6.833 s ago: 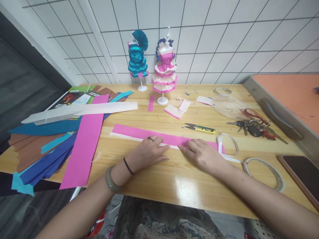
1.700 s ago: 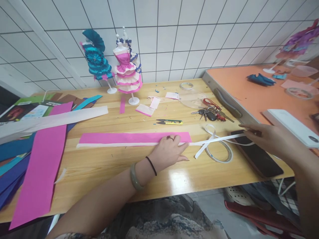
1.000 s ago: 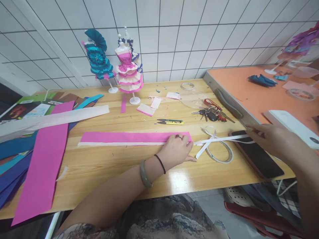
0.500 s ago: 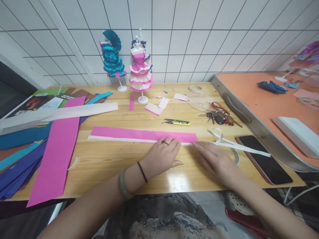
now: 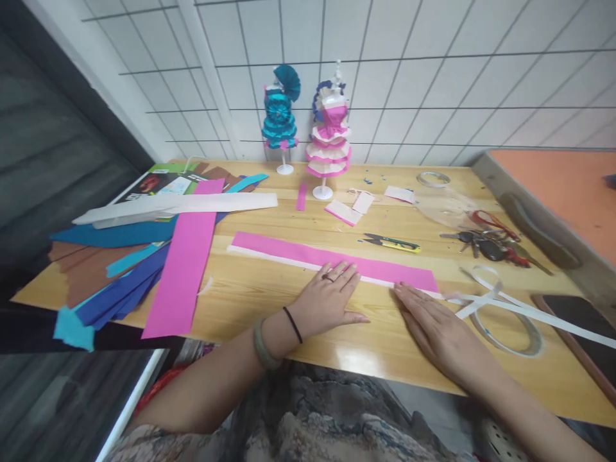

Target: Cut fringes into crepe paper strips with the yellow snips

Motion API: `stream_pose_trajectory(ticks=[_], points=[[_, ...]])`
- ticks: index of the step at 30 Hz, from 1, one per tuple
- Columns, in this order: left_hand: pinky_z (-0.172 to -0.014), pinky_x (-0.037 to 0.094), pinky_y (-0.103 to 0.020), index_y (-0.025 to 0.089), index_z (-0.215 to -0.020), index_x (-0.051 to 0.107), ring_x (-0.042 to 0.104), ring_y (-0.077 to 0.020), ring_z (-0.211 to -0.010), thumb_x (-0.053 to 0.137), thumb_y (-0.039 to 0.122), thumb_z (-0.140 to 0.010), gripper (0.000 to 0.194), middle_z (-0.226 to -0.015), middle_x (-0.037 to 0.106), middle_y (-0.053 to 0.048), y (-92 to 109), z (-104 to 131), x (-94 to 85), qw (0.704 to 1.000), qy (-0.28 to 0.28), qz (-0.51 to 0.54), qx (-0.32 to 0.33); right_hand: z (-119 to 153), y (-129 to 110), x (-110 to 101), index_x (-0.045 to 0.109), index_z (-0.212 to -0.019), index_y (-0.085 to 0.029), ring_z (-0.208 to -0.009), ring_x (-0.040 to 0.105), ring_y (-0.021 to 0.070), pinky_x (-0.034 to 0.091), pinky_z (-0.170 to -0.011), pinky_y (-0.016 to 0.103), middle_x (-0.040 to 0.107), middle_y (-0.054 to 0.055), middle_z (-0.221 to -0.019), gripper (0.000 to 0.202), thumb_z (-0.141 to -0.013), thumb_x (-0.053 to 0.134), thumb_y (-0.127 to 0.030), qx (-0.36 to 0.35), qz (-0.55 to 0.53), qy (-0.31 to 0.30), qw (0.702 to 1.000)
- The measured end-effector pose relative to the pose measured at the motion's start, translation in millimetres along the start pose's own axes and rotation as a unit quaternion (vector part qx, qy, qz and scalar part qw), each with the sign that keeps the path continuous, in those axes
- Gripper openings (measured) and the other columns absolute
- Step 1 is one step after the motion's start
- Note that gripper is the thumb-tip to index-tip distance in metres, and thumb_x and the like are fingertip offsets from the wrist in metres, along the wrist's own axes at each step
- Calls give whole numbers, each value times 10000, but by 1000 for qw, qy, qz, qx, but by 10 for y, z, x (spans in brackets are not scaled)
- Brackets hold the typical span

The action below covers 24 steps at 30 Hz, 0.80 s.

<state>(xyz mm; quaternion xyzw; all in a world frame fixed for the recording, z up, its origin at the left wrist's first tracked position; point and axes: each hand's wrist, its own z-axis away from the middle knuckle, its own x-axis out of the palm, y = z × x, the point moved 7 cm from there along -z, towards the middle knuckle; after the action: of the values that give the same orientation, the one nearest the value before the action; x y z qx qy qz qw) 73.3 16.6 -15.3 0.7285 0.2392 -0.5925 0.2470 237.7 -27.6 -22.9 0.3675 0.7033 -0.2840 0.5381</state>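
Observation:
A long pink paper strip (image 5: 385,266) lies across the table with a narrow white strip (image 5: 274,258) along its near edge. My left hand (image 5: 332,295) rests flat on both, fingers stretched over the middle and thumb out to the right. Close to the right end, my right hand (image 5: 433,324) lies with straight fingers, its tips on the white edge. Beyond it, a loose white ribbon-like strip (image 5: 529,310) crosses a roll of tape (image 5: 534,346). Yellow-handled thread snips (image 5: 394,242) lie behind the pink strip.
Coloured paper strips (image 5: 120,234) pile up at left, under a wide pink strip (image 5: 185,276). Two small dress forms, one teal (image 5: 280,122), one pink and white (image 5: 330,144), stand near the tiled wall. Keys (image 5: 491,249) and a phone (image 5: 582,327) lie at right.
The view has swung left, so the table's things sit further right in the picture. Both hands have shifted left along the pink strip, and my left fingers lie more spread.

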Motion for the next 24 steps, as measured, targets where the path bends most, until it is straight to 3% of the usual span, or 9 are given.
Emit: stream_pose_trajectory(ticks=[3, 7, 12, 16, 19, 24], points=[[-1085, 136, -405, 104, -1342, 324, 186, -235, -1342, 195, 662, -801, 788, -1422, 310, -137, -251, 164, -33, 999, -11, -13, -35, 8, 17, -1, 367, -1343, -107, -1219, 436, 254, 375, -1015, 425, 455, 146, -1338, 481, -890, 394, -268, 1, -12, 20, 1000], [-1083, 132, -403, 93, -1356, 295, 167, -232, -1348, 188, 657, -807, 794, -1432, 275, -161, -732, 518, -105, 993, -43, -25, -109, 11, 24, 10, 336, -1364, -161, -1234, 416, 269, 371, -1016, 454, 468, 110, -1333, 501, -886, 376, -306, 0, -27, 32, 999], [-1080, 139, -416, 113, -1388, 226, 147, -231, -1353, 220, 631, -821, 767, -1454, 209, -164, -1347, 1027, -192, 975, -70, -19, -212, 21, 66, 50, 281, -1384, -270, -1218, 434, 268, 407, -994, 474, 478, 59, -1322, 534, -864, 377, -336, 17, -30, 31, 999], [-1081, 127, -432, 120, -1397, 204, 92, -240, -1363, 234, 629, -822, 768, -1468, 170, -149, -1754, 1335, -230, 952, -73, -12, -298, 17, 71, 50, 263, -1387, -289, -1192, 461, 277, 423, -978, 483, 485, 62, -1312, 548, -855, 386, -337, 18, -33, 39, 999], [-1076, 112, -455, 137, -1402, 191, 91, -255, -1362, 226, 614, -833, 743, -1471, 171, -133, -1913, 1431, -234, 940, -74, -8, -334, 11, 57, 42, 267, -1387, -274, -1191, 463, 281, 423, -977, 481, 489, 75, -1308, 546, -857, 382, -333, 13, -34, 41, 999], [-1068, 118, -465, 135, -1384, 233, 130, -277, -1353, 271, 584, -839, 707, -1451, 234, -148, -1985, 1459, -259, 933, -55, -38, -354, 10, 45, 34, 273, -1384, -257, -1204, 450, 278, 420, -983, 473, 482, 80, -1316, 541, -858, 379, -328, 15, -32, 38, 999]])
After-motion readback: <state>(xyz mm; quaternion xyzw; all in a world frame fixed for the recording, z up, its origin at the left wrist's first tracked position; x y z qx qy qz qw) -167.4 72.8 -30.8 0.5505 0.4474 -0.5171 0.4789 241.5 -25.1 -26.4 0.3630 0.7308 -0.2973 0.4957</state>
